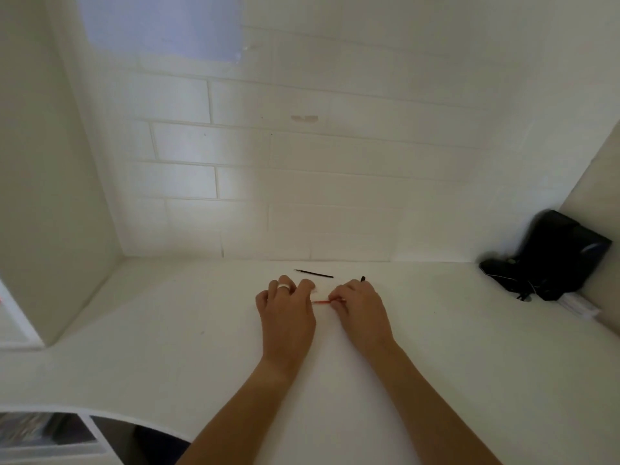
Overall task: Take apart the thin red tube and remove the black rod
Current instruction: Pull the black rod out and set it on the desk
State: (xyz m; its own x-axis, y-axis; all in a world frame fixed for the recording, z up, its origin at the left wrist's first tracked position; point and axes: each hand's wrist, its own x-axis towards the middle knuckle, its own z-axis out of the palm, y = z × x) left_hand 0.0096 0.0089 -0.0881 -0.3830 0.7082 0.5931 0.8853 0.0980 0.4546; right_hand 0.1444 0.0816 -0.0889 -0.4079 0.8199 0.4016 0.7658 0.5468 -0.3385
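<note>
Red tube (321, 301), the thin one, is sitting between my two hands just above the white desk (436, 364), roughly dead centre of the view; only a short red stretch shows in the gap; my right hand (359, 305) has its fingertips pinched on the tube's 3 o'clock end, and my left hand (287, 305) is curled in at the 9 o'clock end, but honestly I can't tell if those fingers are actually gripping the tube or just touching it; there's a pale ring (283, 287) on one left finger; a thin black rod (313, 273) lies flat on the desk at 12 o'clock from the hands, close to the tiled wall (302, 162); a small black bit (362, 279) pokes out just past my right knuckles, too tiny to identify; way out at 3 o'clock a black bag (553, 256) with cords slumps in the corner.
</note>
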